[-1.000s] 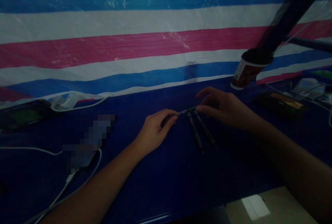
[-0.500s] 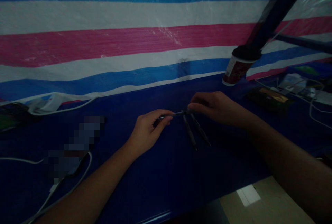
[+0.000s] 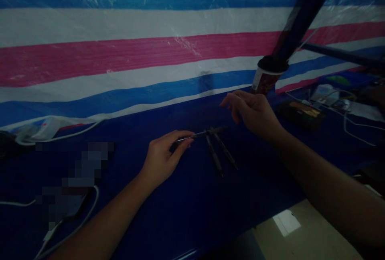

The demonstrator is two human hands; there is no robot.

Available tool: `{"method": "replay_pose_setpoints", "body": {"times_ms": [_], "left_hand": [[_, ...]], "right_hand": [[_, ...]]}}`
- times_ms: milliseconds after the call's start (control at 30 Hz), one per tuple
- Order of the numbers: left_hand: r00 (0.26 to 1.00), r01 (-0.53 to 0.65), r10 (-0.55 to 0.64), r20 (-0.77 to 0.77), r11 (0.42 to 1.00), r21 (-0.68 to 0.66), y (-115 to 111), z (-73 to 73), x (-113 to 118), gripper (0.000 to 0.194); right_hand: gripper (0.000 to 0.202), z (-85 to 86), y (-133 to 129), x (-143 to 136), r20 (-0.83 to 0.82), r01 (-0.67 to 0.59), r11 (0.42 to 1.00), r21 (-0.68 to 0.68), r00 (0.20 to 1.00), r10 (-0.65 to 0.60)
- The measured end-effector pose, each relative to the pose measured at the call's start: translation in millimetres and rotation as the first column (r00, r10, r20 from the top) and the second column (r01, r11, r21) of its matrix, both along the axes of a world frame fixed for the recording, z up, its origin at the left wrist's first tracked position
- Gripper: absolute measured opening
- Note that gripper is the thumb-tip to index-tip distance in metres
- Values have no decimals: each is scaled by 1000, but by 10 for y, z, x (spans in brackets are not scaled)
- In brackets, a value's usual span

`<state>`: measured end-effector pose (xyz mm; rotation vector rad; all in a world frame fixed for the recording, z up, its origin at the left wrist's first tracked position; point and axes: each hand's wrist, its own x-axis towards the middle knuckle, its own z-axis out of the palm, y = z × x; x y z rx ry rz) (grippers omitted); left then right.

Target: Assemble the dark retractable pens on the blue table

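My left hand [image 3: 164,153] pinches a slim pen [image 3: 200,134] between thumb and fingers. The pen is nearly level, its dark far end pointing right across the tops of two other pens. Those two, a dark pen [image 3: 214,155] and a second dark pen [image 3: 227,151], lie side by side on the blue table [image 3: 180,204], tips toward me. My right hand [image 3: 252,111] hovers up and to the right of the held pen, apart from it. Its fingers are loosely bent and spread, with nothing visible in them.
A dark-lidded paper cup [image 3: 266,79] stands behind my right hand beside a blue post [image 3: 303,15]. At left lies a blurred-out device [image 3: 78,196] with a white cable [image 3: 93,204]. A dark packet [image 3: 300,114] and cables are at right. Striped sheeting [image 3: 120,59] hangs behind.
My right hand has come away from the far end of the pen and risen, its fingers opening. My left hand still holds the pen. The whole view has shifted slightly.
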<state>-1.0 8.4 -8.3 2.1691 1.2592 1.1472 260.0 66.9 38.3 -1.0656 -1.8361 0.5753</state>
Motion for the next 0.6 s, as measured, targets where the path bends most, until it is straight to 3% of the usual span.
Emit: {"method": "replay_pose_setpoints", "body": {"times_ms": [333,467,600], "left_hand": [[999,-36,37,24,999,-40,12,3,5,22],[998,-40,42,44,998,-57,11,4,5,20],[995,-54,61,76,995,-86,24,13,1,21]], "right_hand": [[46,5,-83,-26,-48,18,1000,-21,999,-19],[47,-13,-71,-29,-26,-43,999,19,999,44],[30,-10,-67,-43,20,-58,998,-9,998,59]]}}
